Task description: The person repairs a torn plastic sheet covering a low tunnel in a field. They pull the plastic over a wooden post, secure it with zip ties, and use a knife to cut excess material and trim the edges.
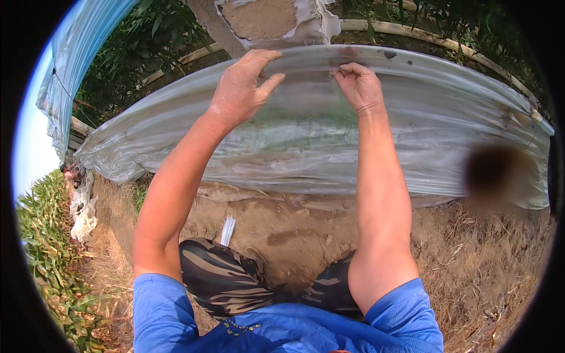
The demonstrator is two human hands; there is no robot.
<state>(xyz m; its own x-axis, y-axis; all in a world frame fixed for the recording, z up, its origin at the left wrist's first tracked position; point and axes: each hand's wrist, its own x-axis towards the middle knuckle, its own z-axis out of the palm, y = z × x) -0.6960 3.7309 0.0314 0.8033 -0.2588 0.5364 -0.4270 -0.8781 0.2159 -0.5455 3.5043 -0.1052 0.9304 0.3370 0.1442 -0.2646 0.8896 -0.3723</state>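
Note:
A long sheet of clear plastic film (300, 128) stretches across in front of me, its upper edge forming a smooth rounded band (304, 59). At that band, my left hand (242, 86) is open, thumb and fingers apart, with the fingertips touching or very near the film. To its right, my right hand (359, 86) pinches at the film just under the band with thumb and forefinger. Whether a thin item is also between those fingertips is too small to tell. A bundle of thin whitish sticks or wires (227, 230) lies on the soil by my left knee.
Behind the film are a mud-coloured block with torn white covering (260, 20), curved poles (410, 31) and leafy plants (137, 57). Blue-tinted film (84, 53) hangs at upper left. Corn plants (44, 229) and a distant person (70, 172) are at left. Dry straw (472, 264) covers ground at right.

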